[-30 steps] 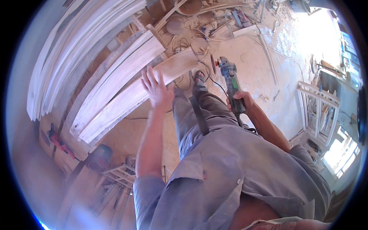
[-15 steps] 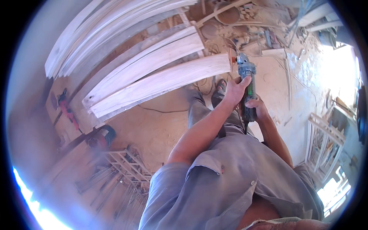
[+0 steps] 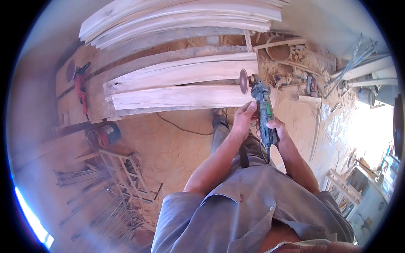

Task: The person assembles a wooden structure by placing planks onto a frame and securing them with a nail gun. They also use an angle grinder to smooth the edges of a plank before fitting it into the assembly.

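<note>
A dark angle grinder (image 3: 265,116) with a green patch is held in front of my body, its cord trailing from the lower end. Its round brown sanding disc (image 3: 244,81) stands steeply tilted over the right part of two pale planks. My right hand (image 3: 278,127) is wrapped round the rear of the body, thumb on top. My left hand (image 3: 242,121) grips the left side, its fingers partly hidden behind the tool. The near plank (image 3: 177,98) and the far plank (image 3: 177,72) lie side by side on a rough wooden bench. Whether the disc spins cannot be told.
A stack of boards (image 3: 181,19) lies beyond the planks. On the bench's left end rests a red grinder (image 3: 80,90). A bucket (image 3: 110,133) and wooden frames (image 3: 126,175) stand at lower left. A cable (image 3: 181,129) crosses the dusty floor; offcuts (image 3: 297,54) lie at far right.
The view has shifted, so the planks sit lower and farther right. The grinder has tilted, bringing its disc into fuller sight over the planks. My left hand's thumb has slid from the top to the side.
</note>
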`<state>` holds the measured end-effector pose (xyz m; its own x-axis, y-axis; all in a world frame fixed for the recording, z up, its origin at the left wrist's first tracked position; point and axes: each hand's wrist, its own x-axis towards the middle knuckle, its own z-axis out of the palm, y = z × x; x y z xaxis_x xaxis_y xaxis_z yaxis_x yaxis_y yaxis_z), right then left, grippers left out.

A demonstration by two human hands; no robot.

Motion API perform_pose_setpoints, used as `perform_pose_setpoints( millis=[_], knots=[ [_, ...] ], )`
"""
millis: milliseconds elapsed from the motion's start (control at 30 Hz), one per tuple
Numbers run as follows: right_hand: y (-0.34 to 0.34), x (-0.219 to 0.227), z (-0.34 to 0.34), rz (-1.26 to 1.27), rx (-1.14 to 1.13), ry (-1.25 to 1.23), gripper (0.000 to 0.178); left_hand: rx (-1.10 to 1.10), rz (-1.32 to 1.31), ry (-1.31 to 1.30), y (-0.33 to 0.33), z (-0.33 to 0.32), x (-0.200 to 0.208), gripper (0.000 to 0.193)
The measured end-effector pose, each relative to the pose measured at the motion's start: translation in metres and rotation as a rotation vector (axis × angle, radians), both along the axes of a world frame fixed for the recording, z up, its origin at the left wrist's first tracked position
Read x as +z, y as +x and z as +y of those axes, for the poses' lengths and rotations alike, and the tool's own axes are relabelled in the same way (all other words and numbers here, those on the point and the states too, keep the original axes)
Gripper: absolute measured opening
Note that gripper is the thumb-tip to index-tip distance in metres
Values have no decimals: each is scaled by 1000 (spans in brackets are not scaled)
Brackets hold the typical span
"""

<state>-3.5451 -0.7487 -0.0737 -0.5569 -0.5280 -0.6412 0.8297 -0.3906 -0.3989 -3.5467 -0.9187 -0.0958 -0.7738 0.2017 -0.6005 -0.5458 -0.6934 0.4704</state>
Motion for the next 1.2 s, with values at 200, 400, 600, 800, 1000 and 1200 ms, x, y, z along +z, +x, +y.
perform_pose_setpoints(
  millis=[200,400,600,800,1000,1200],
  knots=[
    [-82,-11,-80,-54,116,-191,56,528,-491,-760,8,-115,-116,81],
    [-168,-44,-167,-89,190,-303,54,503,-1160,-834,-60,-209,-57,106],
    [-219,-81,-222,-98,259,-278,53,298,-1280,-823,-84,-241,-80,136],
    [-231,-90,-214,-5,367,-179,65,254,-1376,-853,-93,-252,-80,144],
    [-243,-75,-208,-41,340,-174,71,318,-1242,-886,-67,-250,-73,132],
    [-249,-66,-214,-37,328,-193,67,599,-1084,-843,-15,-250,-62,124]
  ],
)
